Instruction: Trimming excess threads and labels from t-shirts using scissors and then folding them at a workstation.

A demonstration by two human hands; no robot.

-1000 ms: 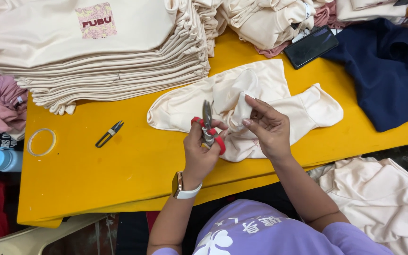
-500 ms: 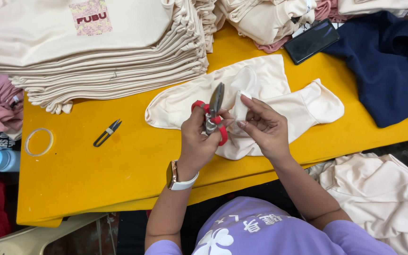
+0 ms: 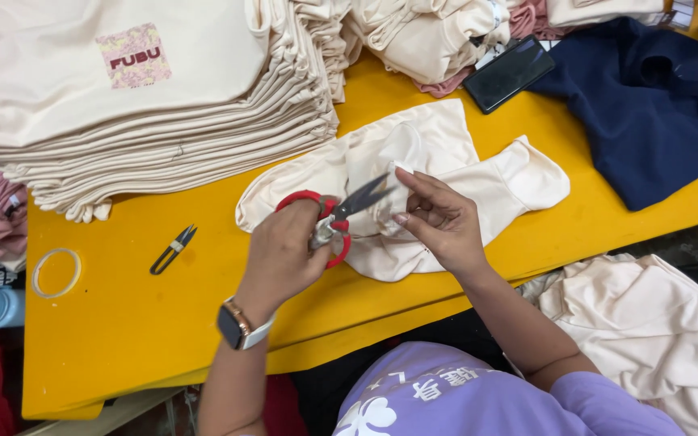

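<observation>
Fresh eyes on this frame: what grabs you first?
The bright yellow table dominates, and at its centre the left hand works red-handled scissors, blades open, at a cream garment that the right hand pinches. Upper left, a tall stack of folded cream shirts with a pink printed patch on top fills the corner; a dark navy garment lies at the right edge.

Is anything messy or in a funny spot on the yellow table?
A little. The stack of cream shirts sags over the yellow table edge at its left corner, and a dark phone lies half tucked under folded cloth. Nothing looks spilled or torn.
</observation>
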